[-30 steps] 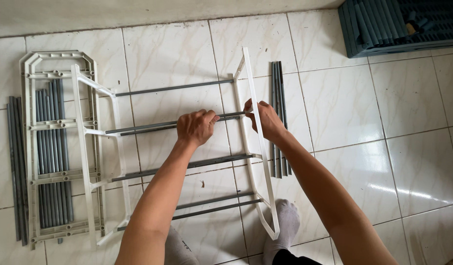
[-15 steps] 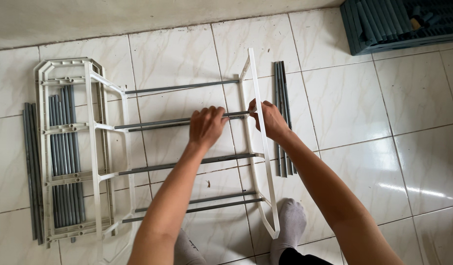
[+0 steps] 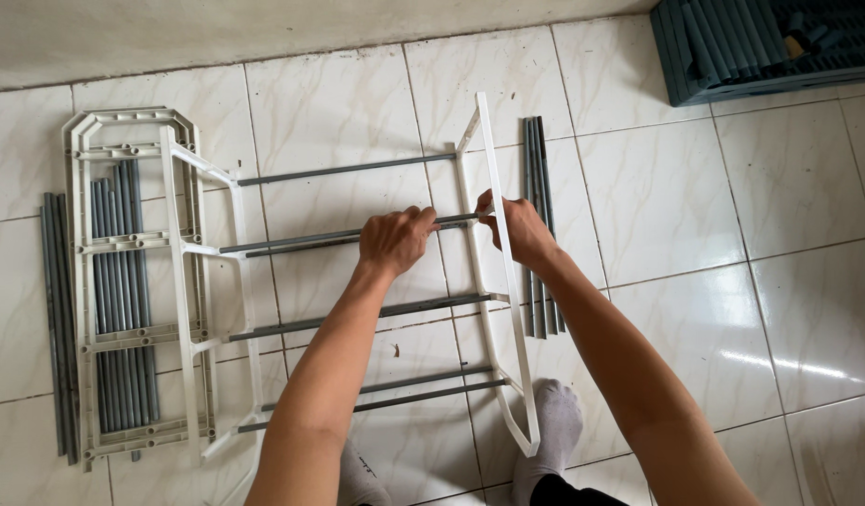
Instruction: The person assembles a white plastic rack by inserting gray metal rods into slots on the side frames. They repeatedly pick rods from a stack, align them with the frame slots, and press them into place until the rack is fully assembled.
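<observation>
Rod (image 3: 320,239), grey and thin, runs left to right across the middle of a half-built rack on the tiled floor (image 3: 779,309). Fingers of the left hand (image 3: 393,241) are curled shut around its right part. Just right of them, the right hand (image 3: 512,225) has its fingers closed on the white right frame (image 3: 507,309), where the rod's end meets it. That frame stands on edge, tilted. Three more rod levels (image 3: 357,319) span from it to the white left frame (image 3: 184,281), one farther and two nearer. Left of that, flat frames (image 3: 86,187) lie stacked over loose grey rods (image 3: 123,309). More spare rods (image 3: 537,169) lie right of the right frame. A dark crate (image 3: 760,47) sits far right. Two socked feet (image 3: 550,431) show near.
</observation>
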